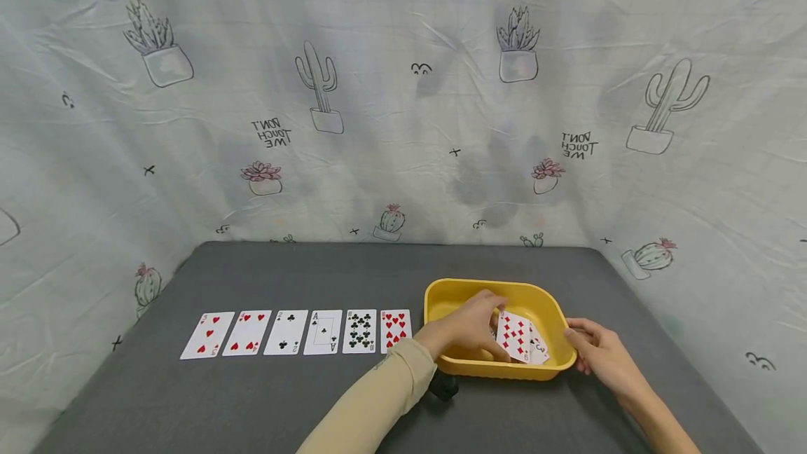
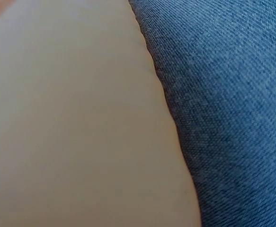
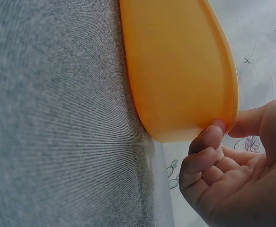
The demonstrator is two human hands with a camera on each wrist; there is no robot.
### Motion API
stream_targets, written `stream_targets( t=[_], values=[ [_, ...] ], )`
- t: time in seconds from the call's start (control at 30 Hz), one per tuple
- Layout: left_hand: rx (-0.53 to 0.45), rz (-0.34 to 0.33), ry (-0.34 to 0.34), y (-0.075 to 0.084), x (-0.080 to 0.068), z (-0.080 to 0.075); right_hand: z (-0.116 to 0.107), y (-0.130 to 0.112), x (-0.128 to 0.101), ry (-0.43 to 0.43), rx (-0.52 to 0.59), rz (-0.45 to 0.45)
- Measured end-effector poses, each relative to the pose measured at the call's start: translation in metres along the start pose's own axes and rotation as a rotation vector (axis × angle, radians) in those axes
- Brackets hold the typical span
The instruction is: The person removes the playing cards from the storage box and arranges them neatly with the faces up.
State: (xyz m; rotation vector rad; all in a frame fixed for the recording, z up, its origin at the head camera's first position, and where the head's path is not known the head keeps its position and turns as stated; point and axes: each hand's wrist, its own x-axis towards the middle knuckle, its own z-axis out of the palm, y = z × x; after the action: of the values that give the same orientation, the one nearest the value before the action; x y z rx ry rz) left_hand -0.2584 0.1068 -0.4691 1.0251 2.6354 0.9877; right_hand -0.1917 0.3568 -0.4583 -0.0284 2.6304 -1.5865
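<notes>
A yellow plastic tray stands on the right part of the table with playing cards lying loose in it, a diamond card uppermost. My left hand reaches over the tray's near left side, thumb and fingers spread apart at the cards' left edge. Whether it holds a card cannot be made out. At the tray's right end, my right hand pinches the rim between thumb and fingers. The right wrist view shows this hand at the corner of the tray. Only the sleeve shows in the left wrist view.
Left of the tray, several face-up cards lie in a row on the grey table, hearts and clubs. A small black object sits below the left wrist. Behind the table hangs a cactus-print curtain.
</notes>
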Motion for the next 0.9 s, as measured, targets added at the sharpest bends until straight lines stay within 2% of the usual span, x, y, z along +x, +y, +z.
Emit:
stream_targets(
  t=[0.23,0.57,0.73,0.83,0.9],
  values=[
    [-0.044,-0.039,0.010,0.005,-0.003,-0.004,0.000,-0.002,-0.001,-0.006,-0.006,-0.001],
    [-0.087,-0.041,0.044,0.002,-0.003,-0.006,0.001,-0.003,-0.001,-0.012,0.007,-0.001],
    [-0.198,-0.039,0.075,0.002,-0.005,-0.010,0.001,-0.003,-0.002,-0.007,0.005,-0.015],
    [-0.287,-0.050,0.107,0.006,-0.012,-0.016,0.000,-0.004,-0.002,-0.010,-0.001,-0.005],
    [-0.311,-0.047,0.129,0.010,-0.018,-0.022,-0.001,-0.005,-0.002,-0.011,-0.005,0.008]
  ],
)
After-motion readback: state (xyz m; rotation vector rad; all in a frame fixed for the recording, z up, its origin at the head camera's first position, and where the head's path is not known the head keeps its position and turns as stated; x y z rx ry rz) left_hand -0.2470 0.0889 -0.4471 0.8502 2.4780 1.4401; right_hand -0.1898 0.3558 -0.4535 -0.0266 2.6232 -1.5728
